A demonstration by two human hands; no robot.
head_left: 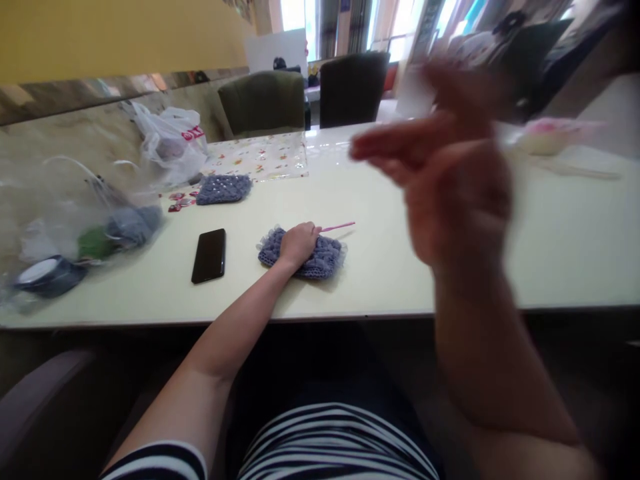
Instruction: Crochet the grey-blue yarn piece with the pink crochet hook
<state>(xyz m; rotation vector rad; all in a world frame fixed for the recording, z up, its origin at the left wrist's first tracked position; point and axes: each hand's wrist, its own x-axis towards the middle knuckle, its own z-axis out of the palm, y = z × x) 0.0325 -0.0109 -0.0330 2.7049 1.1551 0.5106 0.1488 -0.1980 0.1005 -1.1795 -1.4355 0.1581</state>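
Note:
My left hand lies curled on a purple-grey crocheted piece with frilly, see-through edging. From its thumb side a pink crochet hook sticks out to the right. The rest of the hook is hidden under the fingers. Raised close to the camera on the right, my right hand is blurred by motion. Its fingers stretch out to the left and upward, and I see nothing held in them.
A black phone lies left of the crocheted piece. Behind it is a second crocheted piece beside small red wrappers. Plastic bags with yarn and a tape-like roll stand along the left. Chairs line the far edge.

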